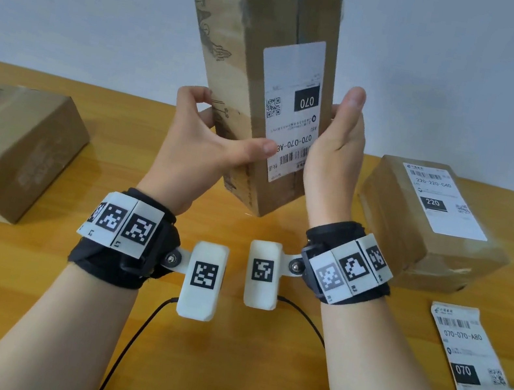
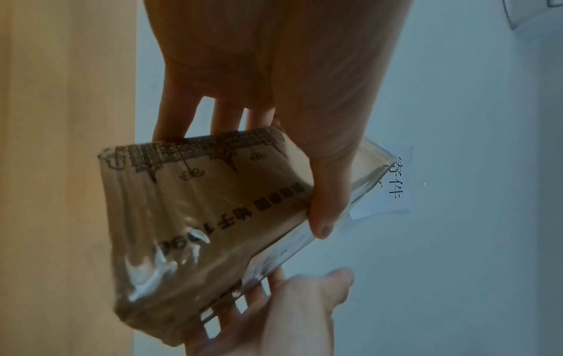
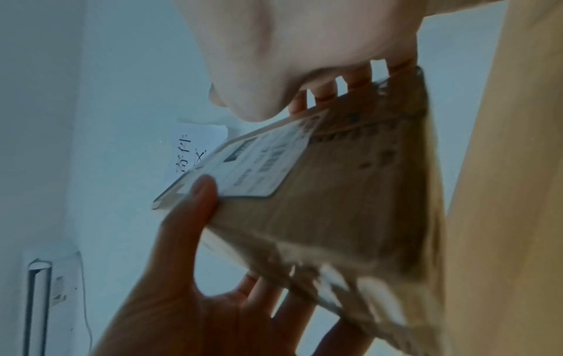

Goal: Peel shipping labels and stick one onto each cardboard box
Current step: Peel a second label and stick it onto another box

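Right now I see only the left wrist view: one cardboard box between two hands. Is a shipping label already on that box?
Observer: Yes. In the head view the held box carries a white 070 label on the face turned toward the person.
Operator: Are other boxes on the table?
Observer: Two. The box on the right already has a 220 label on top.
Operator: And the other one?
Observer: The box on the left shows only a printed barcode, no white label on the faces I can see. A loose label marked 070 lies on the table at the near right.
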The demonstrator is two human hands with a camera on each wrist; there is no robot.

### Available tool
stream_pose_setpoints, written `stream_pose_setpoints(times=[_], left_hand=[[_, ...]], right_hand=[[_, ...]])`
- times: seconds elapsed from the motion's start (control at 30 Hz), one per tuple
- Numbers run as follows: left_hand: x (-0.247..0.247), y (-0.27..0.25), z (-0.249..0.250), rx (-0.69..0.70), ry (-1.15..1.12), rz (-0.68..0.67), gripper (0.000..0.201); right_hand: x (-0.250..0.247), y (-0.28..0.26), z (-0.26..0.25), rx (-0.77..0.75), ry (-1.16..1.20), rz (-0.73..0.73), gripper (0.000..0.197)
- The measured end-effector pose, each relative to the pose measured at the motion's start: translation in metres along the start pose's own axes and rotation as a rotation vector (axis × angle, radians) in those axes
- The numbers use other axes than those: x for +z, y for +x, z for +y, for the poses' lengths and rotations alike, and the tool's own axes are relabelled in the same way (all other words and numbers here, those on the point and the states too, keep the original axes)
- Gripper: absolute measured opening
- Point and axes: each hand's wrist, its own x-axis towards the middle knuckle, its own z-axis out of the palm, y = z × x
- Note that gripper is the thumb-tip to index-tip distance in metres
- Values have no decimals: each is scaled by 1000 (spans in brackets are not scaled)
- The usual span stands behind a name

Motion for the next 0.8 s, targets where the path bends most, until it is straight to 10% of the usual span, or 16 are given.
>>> stream_pose_setpoints(times=[0.8], left_hand=[[-4,-3,12,-91,-68,29,68]], right_hand=[[-7,12,8,6,22,96,27]])
